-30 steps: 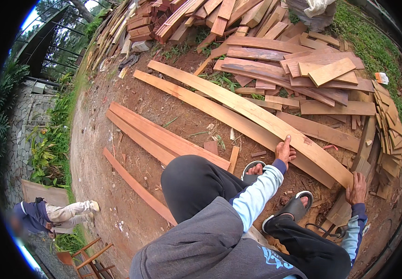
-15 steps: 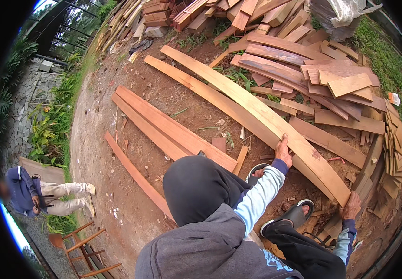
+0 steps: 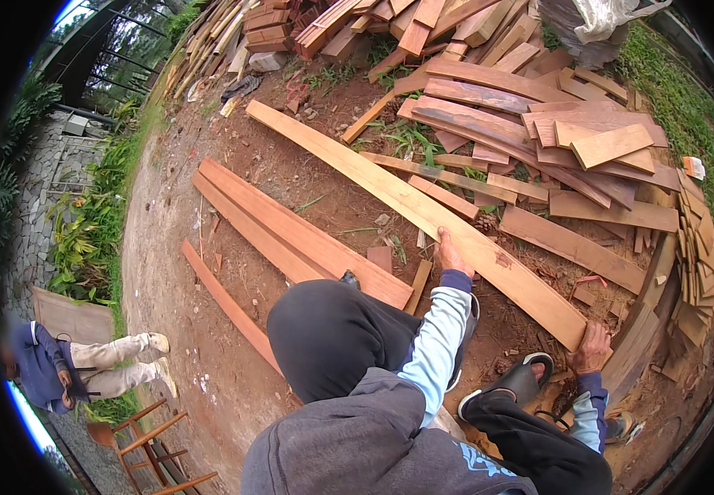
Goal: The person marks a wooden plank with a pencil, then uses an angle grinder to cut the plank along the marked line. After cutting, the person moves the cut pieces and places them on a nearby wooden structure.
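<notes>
A long pale-brown wooden plank (image 3: 410, 196) runs slantwise from the upper left to the lower right, in front of my body. My left hand (image 3: 453, 254) grips its near edge partway along, thumb on the upper face. At the plank's lower right end, my right hand (image 3: 591, 348) is closed round the end corner. Whether a second plank lies under this one cannot be made out. Two reddish planks (image 3: 291, 219) lie side by side on the dirt to the left, with a thinner reddish strip (image 3: 229, 301) beyond them.
A heap of loose boards (image 3: 489, 132) covers the upper right, with short offcuts (image 3: 695, 239) along the right. My bent knee (image 3: 340, 334) and sandalled foot (image 3: 526, 375) are close by. At far left stand another person (image 3: 51, 363) and a wooden chair (image 3: 146, 445).
Two overlapping planks showed before; now only one shows between my hands. Both hands have shifted left, and the plank's far end has dropped lower and to the left.
</notes>
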The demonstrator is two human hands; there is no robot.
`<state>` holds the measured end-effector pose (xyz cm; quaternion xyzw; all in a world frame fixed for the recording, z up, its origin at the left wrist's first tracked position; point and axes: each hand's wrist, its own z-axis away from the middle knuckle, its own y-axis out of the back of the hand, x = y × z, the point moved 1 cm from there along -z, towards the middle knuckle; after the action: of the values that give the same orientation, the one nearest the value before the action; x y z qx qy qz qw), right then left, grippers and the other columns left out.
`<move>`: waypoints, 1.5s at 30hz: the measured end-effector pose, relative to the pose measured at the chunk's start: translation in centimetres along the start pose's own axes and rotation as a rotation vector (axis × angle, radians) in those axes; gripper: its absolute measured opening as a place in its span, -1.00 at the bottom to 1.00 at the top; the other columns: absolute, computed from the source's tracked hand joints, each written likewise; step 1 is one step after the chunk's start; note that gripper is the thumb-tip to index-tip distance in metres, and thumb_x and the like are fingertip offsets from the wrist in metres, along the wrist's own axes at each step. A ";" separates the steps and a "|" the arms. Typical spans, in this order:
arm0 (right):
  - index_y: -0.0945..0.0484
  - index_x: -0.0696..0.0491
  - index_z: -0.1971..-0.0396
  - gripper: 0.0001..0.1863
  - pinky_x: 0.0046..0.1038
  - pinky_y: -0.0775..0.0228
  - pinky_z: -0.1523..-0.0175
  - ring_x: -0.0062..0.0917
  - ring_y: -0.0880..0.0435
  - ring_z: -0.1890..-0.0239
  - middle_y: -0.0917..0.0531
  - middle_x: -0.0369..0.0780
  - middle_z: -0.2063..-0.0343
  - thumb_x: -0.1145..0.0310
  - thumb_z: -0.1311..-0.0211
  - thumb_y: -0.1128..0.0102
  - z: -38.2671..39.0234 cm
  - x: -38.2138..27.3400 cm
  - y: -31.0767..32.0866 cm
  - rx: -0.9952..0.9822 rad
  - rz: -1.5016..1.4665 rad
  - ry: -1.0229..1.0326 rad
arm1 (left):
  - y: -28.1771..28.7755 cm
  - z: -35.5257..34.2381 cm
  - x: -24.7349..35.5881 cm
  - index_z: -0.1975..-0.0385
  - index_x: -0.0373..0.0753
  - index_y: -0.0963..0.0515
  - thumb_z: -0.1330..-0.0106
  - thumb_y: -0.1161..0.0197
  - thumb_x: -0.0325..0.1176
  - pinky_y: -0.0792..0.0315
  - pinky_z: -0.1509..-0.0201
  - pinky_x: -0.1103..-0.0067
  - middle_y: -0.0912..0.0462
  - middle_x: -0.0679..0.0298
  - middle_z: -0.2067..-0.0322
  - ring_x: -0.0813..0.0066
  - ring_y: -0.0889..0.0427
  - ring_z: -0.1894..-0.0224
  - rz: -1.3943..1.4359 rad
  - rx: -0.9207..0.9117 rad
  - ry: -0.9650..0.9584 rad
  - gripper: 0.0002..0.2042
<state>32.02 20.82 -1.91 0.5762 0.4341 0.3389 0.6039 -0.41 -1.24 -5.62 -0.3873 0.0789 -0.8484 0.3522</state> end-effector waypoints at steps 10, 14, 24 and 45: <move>-0.35 0.13 -0.03 -0.12 -0.15 -0.25 -0.08 -0.19 -0.47 0.04 -0.47 -0.10 0.13 0.30 0.48 -0.56 -0.6 -3.4 -2.6 0.044 -0.057 0.043 | 0.9 -0.8 2.5 -0.16 -0.44 -0.35 -0.40 -0.17 -0.21 -0.55 -0.01 0.32 -0.51 -0.05 -0.04 0.12 -0.59 0.00 -0.282 0.167 -0.322 -0.52; -0.35 0.14 -0.06 -0.05 -0.17 -0.26 -0.06 -0.21 -0.47 0.04 -0.47 -0.12 0.11 0.33 0.57 -0.56 -2.2 -2.8 0.0 0.013 -0.017 -0.014 | 1.0 -1.1 0.7 -0.18 -0.42 -0.29 -0.39 -0.14 -0.29 -0.54 0.02 0.34 -0.49 -0.10 -0.02 0.15 -0.58 0.04 -0.533 0.215 -0.390 -0.55; -0.35 0.19 -0.10 -0.13 -0.16 -0.19 -0.18 -0.24 -0.43 -0.13 -0.45 -0.08 -0.03 0.27 0.34 -0.52 -0.9 -3.3 -1.3 -0.071 0.020 -0.076 | 1.5 -0.2 0.0 -0.06 -0.55 -0.39 -0.31 -0.07 -0.20 -0.46 -0.04 0.28 -0.51 -0.10 -0.04 0.10 -0.56 0.01 -0.676 0.147 -0.319 -0.51; -0.39 0.21 -0.14 -0.14 0.05 -0.14 -0.28 -0.17 -0.31 -0.29 -0.38 -0.04 -0.20 0.17 0.25 -0.51 -1.2 -2.7 -3.5 -0.085 0.010 -0.142 | 2.2 -1.8 0.2 -0.02 -0.32 -0.40 -0.32 -0.12 -0.28 -0.55 0.04 0.24 -0.52 0.11 0.05 0.17 -0.54 0.02 -0.648 0.132 -0.105 -0.66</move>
<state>29.59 18.47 -4.99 0.5749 0.3725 0.3186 0.6552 -0.61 -3.25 -7.56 -0.4118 -0.1215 -0.8985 0.0920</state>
